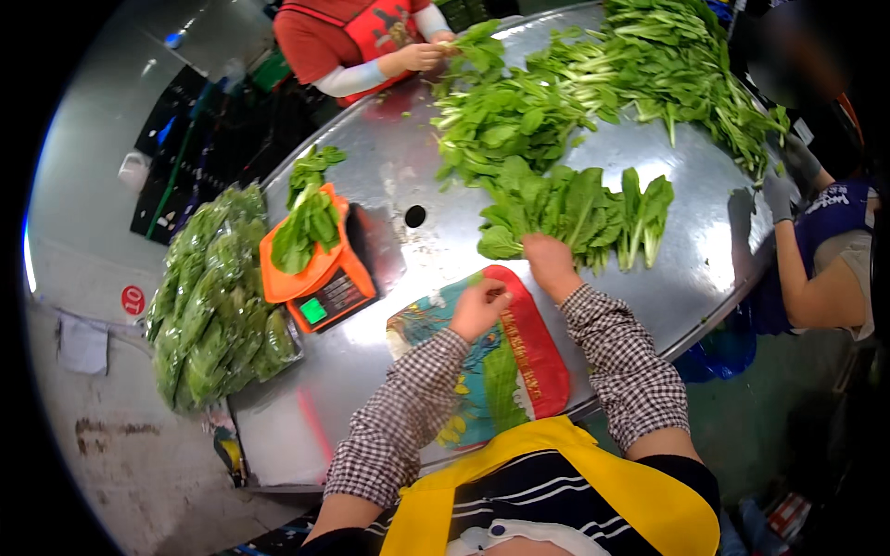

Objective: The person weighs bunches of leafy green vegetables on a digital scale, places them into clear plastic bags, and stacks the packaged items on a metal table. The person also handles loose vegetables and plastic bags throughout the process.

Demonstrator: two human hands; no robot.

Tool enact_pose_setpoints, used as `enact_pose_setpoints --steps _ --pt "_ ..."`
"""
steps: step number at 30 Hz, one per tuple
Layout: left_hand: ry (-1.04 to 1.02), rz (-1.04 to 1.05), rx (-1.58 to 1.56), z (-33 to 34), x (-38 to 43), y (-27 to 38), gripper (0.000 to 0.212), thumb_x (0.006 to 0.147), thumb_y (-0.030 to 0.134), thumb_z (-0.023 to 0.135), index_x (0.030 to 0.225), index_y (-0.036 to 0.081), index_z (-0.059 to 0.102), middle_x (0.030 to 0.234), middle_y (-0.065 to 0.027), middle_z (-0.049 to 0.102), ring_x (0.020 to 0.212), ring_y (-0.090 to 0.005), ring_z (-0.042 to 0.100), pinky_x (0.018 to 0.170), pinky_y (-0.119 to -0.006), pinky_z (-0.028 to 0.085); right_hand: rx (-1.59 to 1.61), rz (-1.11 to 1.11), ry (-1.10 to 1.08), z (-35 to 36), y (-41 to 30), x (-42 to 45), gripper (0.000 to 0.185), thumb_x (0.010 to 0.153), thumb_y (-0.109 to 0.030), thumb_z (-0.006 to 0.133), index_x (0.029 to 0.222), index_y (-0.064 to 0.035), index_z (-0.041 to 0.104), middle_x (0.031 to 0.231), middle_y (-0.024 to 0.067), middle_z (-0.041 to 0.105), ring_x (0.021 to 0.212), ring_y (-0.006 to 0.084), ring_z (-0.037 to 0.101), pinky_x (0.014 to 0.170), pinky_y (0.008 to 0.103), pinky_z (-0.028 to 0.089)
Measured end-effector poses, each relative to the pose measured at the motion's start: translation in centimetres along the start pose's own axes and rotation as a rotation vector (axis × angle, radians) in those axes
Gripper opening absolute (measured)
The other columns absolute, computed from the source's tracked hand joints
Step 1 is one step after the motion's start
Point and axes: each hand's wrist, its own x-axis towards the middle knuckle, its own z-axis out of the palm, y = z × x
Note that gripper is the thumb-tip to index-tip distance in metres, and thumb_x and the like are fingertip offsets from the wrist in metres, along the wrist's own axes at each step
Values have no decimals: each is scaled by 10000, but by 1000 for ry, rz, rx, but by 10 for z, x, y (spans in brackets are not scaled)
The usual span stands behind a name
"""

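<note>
My right hand [551, 263] is at the near edge of a row of leafy greens [570, 208] on the metal table; its fingertips are hidden among stems and leaves. Over a red, blue and green printed mat [511, 361] hovers my left hand [481, 307], fingers curled, with nothing plainly visible in it. To the left stands an orange digital scale [341, 292], its pan [278, 278] bearing a few leafy greens [304, 236]. A large heap of loose greens [500, 125] lies beyond the row and extends to the far right.
Bagged greens [215, 306] are piled at the table's left edge. A co-worker in red [348, 42] handles greens across the metal table [375, 163], which has a round hole. Another co-worker's gloved hand [777, 194] is at the right edge. A blue plastic bag [719, 351] hangs below.
</note>
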Motion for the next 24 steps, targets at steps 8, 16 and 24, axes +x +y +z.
enact_pose_setpoints --steps 8,16,24 --pt "102 -303 -420 -3 57 -12 180 877 31 580 1029 -67 566 898 -106 637 771 -150 634 619 -251 539 811 506 298 -36 -7 -17 162 828 -131 635 951 -30 603 849 105 632 672 247 621 586 353 488" --pt "141 -203 -283 20 118 -26 198 864 43 580 1048 -32 574 826 -75 621 674 -129 602 562 -250 520 274 439 221 -12 -14 -4 146 815 -193 629 883 -84 559 773 94 617 649 302 607 550 399 482" --pt "302 161 -58 40 117 -14 268 795 67 626 1059 25 623 913 -143 579 792 -257 602 707 -347 492 97 405 171 7 -12 19 123 801 -164 602 888 -95 548 739 95 625 637 308 617 520 409 468"
